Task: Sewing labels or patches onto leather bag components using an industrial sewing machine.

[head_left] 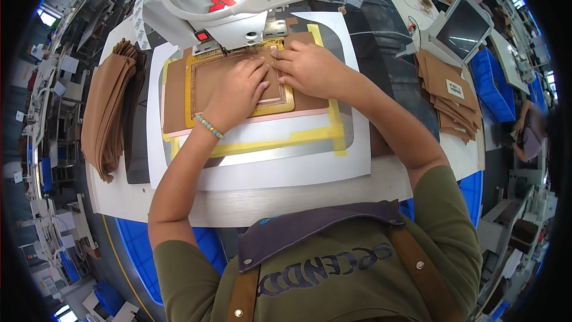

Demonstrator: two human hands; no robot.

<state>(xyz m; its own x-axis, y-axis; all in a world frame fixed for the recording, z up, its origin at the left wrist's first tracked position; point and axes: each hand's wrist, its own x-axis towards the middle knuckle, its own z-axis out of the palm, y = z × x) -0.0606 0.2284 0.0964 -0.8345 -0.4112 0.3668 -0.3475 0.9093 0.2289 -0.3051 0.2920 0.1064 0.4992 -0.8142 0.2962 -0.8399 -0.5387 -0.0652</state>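
While stack of brown panels point(106, 113) lies at left, left hand point(237, 88) (beaded bracelet point(208, 126) on wrist) rests flattened, fingers slightly spread, nothing visibly gripped, on brown panel point(205, 79) within yellow-edged frame point(280, 107), just before sewing-machine head point(238, 30). Right hand point(311, 68) half curled at frame's right side; grip unclear. Uneven finger pressure could skew panel; machine starting early could catch fingertips.

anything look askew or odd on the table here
Mildly: the stack of brown pieces on the right is staggered, its edges out of line. The yellow frame beneath the left hand and right hand shows no obvious damage, though they hide part of it.
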